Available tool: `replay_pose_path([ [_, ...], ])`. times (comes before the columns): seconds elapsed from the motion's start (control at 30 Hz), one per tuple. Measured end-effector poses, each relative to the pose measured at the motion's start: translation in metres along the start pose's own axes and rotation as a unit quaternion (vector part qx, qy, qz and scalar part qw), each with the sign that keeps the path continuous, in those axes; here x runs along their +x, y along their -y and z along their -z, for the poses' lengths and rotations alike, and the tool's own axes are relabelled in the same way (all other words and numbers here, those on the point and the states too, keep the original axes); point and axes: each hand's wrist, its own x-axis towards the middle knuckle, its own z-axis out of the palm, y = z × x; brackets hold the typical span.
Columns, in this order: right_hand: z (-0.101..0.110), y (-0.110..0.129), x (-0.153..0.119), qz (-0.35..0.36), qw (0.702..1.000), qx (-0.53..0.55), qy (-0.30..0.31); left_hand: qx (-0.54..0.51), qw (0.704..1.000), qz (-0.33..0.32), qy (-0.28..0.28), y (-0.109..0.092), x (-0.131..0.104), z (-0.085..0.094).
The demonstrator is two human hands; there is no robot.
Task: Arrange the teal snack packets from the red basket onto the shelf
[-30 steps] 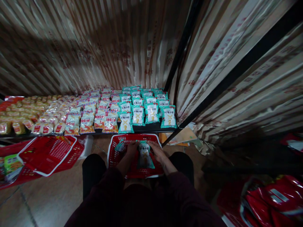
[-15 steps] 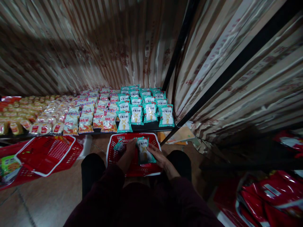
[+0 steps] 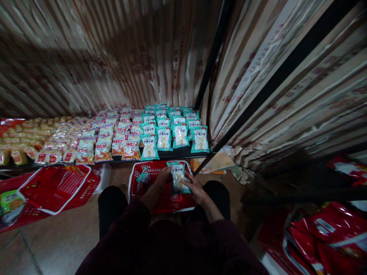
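A teal and white snack bag (image 3: 178,178) is held upright between both hands, over a red basket (image 3: 163,207) with a white rim. My left hand (image 3: 163,177) grips the bag's left edge, its fingertips partly hidden. On the right edge, my right hand (image 3: 195,186) is closed, with the thumb over the bag's front. Another teal packet (image 3: 143,175) lies in the basket's left part. Beyond the basket, rows of matching teal bags (image 3: 149,147) stand on a low black shelf (image 3: 172,154).
Orange and white bags (image 3: 85,151) and small wrapped cakes (image 3: 19,156) fill the shelf leftward. Red baskets (image 3: 61,187) sit at the left. Black poles (image 3: 246,110) cross before striped curtains (image 3: 129,57). Red packages (image 3: 329,229) lie at the lower right.
The held bag has moved slightly up and to the right with both hands, staying above the basket. The view has shifted a little.
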Motion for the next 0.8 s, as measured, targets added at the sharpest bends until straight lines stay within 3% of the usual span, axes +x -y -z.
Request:
replay_pose_path([
  [0.13,0.0,0.005,-0.002,0.025,1.0,-0.002,-0.013,0.025,0.999,0.017,0.045,0.009,-0.006,-0.002],
  [0.33,-0.005,0.013,-0.007,0.042,0.999,0.012,-0.007,0.05,0.996,-0.056,0.056,0.002,-0.013,-0.006],
  [0.5,-0.01,0.018,-0.012,0.05,0.999,0.02,-0.008,0.077,0.991,-0.11,-0.001,-0.004,-0.016,-0.015],
  [0.7,-0.023,0.032,-0.017,0.082,0.996,0.04,-0.006,0.036,0.988,-0.142,-0.056,-0.002,-0.003,-0.028],
  [0.8,-0.029,0.039,-0.019,0.099,0.994,0.035,-0.027,0.064,0.98,-0.16,-0.103,-0.004,0.001,-0.033],
])
